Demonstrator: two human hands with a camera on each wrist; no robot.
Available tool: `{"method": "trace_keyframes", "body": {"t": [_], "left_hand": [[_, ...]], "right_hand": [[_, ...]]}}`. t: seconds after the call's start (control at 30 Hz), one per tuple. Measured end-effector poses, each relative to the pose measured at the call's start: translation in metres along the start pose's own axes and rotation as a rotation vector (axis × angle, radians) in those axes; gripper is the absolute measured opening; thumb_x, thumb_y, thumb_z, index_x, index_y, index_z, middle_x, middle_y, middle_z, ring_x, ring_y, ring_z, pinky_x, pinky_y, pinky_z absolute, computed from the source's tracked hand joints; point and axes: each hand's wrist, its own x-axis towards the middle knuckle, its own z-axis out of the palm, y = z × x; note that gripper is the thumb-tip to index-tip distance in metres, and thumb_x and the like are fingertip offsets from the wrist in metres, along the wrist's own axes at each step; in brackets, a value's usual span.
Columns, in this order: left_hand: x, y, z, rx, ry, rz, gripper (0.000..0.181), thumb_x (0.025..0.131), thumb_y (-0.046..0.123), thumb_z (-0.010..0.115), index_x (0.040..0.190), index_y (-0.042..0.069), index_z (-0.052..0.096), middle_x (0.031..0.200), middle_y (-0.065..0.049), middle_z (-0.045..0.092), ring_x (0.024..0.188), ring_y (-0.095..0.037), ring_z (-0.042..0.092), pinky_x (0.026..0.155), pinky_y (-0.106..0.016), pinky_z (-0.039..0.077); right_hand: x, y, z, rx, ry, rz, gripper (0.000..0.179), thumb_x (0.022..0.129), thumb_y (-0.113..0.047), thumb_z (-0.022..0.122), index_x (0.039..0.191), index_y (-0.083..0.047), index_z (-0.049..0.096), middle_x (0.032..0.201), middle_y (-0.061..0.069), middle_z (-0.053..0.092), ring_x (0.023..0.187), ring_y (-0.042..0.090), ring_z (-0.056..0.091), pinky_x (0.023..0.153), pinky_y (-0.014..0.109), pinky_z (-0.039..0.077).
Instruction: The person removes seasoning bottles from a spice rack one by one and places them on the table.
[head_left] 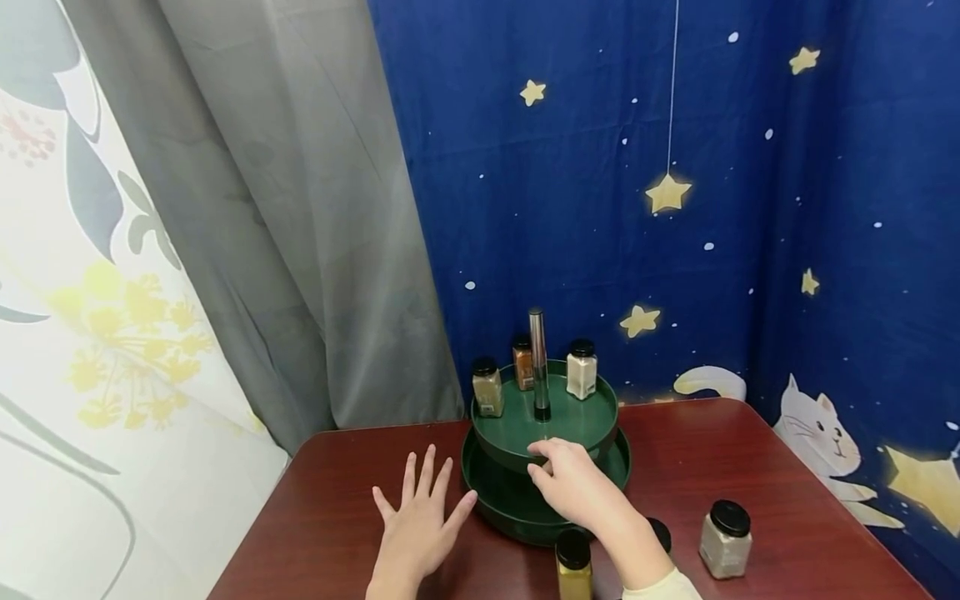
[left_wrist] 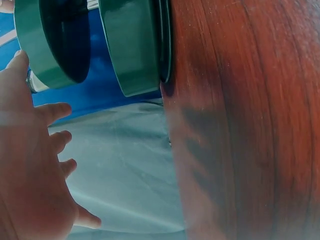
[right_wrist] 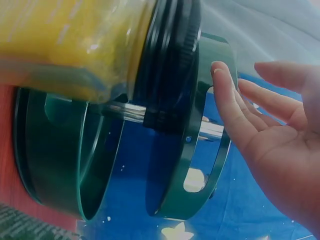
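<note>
A green two-tier round rack (head_left: 517,433) with a metal post (head_left: 538,367) stands on the table. My right hand (head_left: 573,487) is at the front rim of its upper tray; in the right wrist view that hand has loosely extended fingers (right_wrist: 226,92) right by the rim, holding nothing. My left hand (head_left: 420,529) hovers left of the rack, fingers spread, apart from the trays in the head view. On the upper tray stand three black-lidded jars: a tan one (head_left: 487,392), an orange-red one (head_left: 522,367) and a white one (head_left: 582,373). The lower tray (head_left: 517,531) shows no jars.
In front of the rack stands a jar of yellow contents (head_left: 574,575). Another black-lidded jar (head_left: 660,535) is mostly hidden behind my right forearm. A jar of pale contents (head_left: 725,546) stands farther right on the red-brown table (head_left: 330,517). Curtains (head_left: 570,167) hang behind.
</note>
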Motion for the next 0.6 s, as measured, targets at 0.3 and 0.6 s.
{"method": "trace_keyframes", "body": {"t": [0.3,0.6], "left_hand": [[-0.001,-0.004,0.001,-0.021,0.004,-0.004,0.086,0.102,0.080,0.037,0.166,0.023,0.041,0.182,-0.005,0.014,0.169,-0.040,0.003,0.110,-0.094,-0.008],[-0.001,-0.004,0.000,-0.037,-0.006,-0.021,0.086,0.102,0.080,0.037,0.166,0.023,0.042,0.181,-0.003,0.018,0.168,-0.041,0.004,0.109,-0.094,-0.007]], "right_hand": [[-0.009,0.016,-0.006,0.020,0.153,0.075,0.030,0.102,-0.016,0.069,0.129,-0.004,0.073,0.121,0.008,0.073,0.094,0.014,0.073,0.079,0.038,0.062],[0.000,0.040,-0.030,-0.115,0.309,0.122,0.039,0.105,-0.018,0.064,0.133,0.008,0.067,0.122,0.020,0.070,0.108,0.033,0.071,0.096,0.052,0.059]]}}
